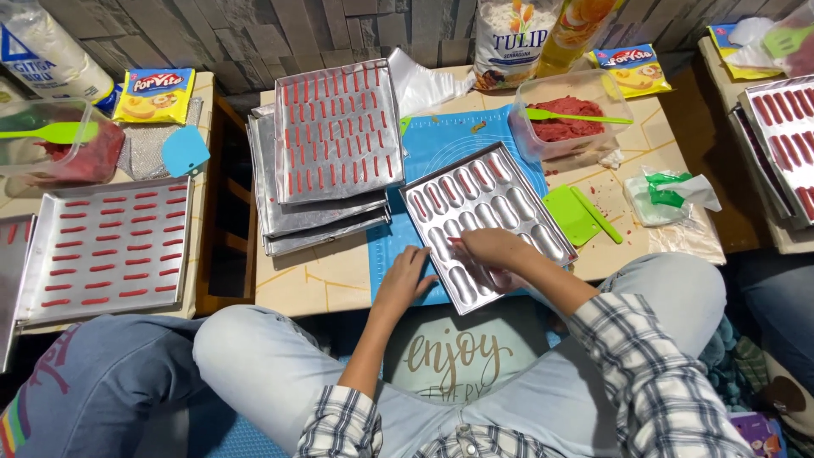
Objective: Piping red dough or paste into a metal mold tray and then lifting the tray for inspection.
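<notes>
At the centre of the frame a metal mould tray (487,222) with oval hollows lies tilted on a blue mat (441,153) on the surface (322,276). The right hand (496,250) rests on its lower part, fingers bent over a bit of red dough (455,241), apparently pinching it. The left hand (405,276) lies flat, fingers released, at the tray's lower left edge. Above, left of centre, stacked trays (335,136) carry red strips. A tub (568,114) of red dough with a green spatula (577,115) stands upper right.

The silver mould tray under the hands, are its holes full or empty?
Mostly empty: the mould tray shows bare shiny hollows; red dough only at the right hand.
</notes>
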